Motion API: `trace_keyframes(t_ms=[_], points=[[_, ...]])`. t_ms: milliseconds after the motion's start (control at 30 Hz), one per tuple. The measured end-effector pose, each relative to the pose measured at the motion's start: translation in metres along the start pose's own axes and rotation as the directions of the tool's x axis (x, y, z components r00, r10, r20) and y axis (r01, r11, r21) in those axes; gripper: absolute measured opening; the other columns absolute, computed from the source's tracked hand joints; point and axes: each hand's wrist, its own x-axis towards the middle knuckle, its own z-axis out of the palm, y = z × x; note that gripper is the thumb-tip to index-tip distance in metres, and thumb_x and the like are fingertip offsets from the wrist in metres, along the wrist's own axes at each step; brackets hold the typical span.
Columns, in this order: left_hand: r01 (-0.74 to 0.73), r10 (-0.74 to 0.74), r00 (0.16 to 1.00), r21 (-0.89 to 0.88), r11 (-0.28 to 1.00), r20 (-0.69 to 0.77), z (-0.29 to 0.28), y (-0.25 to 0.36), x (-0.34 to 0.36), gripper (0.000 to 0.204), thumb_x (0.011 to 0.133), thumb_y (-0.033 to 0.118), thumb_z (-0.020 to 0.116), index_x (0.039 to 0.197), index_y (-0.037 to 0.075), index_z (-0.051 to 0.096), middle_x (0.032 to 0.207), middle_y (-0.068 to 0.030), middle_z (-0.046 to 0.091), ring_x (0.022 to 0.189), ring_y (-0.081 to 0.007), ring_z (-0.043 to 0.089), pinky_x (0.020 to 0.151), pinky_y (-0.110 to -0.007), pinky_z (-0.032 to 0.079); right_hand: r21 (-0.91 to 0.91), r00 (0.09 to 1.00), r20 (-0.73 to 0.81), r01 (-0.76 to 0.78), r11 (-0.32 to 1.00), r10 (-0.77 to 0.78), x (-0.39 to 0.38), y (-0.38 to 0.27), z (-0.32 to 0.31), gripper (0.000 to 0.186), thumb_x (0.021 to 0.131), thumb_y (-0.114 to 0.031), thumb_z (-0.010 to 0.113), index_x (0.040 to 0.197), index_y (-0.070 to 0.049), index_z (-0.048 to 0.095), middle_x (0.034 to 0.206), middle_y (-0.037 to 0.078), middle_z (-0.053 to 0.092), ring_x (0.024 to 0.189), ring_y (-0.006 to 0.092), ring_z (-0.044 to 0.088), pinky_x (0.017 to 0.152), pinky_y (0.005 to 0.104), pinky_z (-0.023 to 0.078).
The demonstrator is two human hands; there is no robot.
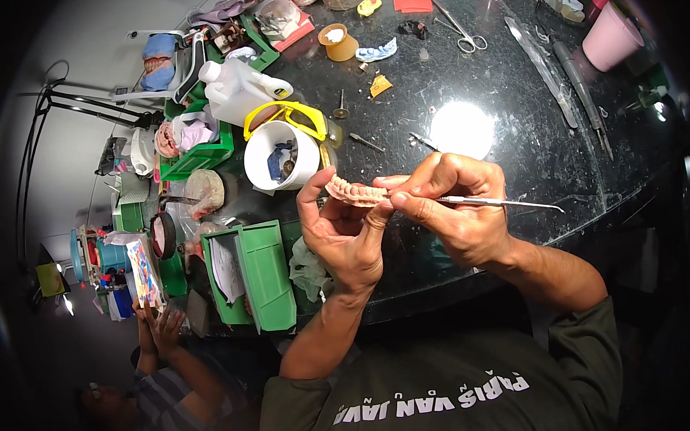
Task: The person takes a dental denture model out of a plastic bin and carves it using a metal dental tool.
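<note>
My left hand (344, 242) is closed around a pinkish dental model (352, 191), holding it up over the bench with its row of teeth toward the far side. Between the thumb and fingers of my right hand (457, 196) is a thin metal dental hand instrument (504, 202). Its hooked end points off to the right, while the other end reaches the right side of the model; my fingers hide the exact contact. Just beyond my left hand stands a white tub (282, 155) with dark and blue bits inside.
Yellow safety glasses (311, 119) lean by the tub, near a translucent jug (238, 91). Green bins (265, 275) line the left. Scissors (464, 33), a rotary handpiece (580, 82) and a pink cup (612, 39) lie farther off. Another person (161, 381) sits at lower left.
</note>
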Motion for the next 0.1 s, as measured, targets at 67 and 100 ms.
trace_keyframes(t_ms=[67,100], points=[[0.004,-0.004,1.000,0.004,1.000,0.000,-0.0011,0.0013,-0.0003,0.073,0.083,-0.003,0.082,0.142,0.004,0.040,0.104,-0.0086,0.068,0.094,-0.0124,0.067,0.085,-0.024,0.056,0.003,1.000,-0.005,-0.020,1.000,0.020,-0.0011,-0.0008,0.0015,0.024,0.089,0.006,0.074,0.073,0.002,0.057,0.081,0.015,0.070,0.091,0.0233,0.074,0.085,0.0394,0.063],[0.010,-0.010,1.000,0.002,1.000,0.003,-0.0008,0.0006,0.0001,0.073,0.083,-0.002,0.082,0.142,0.004,0.039,0.104,-0.0087,0.068,0.095,-0.0126,0.068,0.085,-0.024,0.056,0.000,0.999,-0.013,-0.038,0.999,0.038,-0.0017,-0.0017,0.0014,0.023,0.089,0.006,0.074,0.073,0.001,0.057,0.081,0.015,0.070,0.093,0.0241,0.074,0.084,0.0392,0.063]])
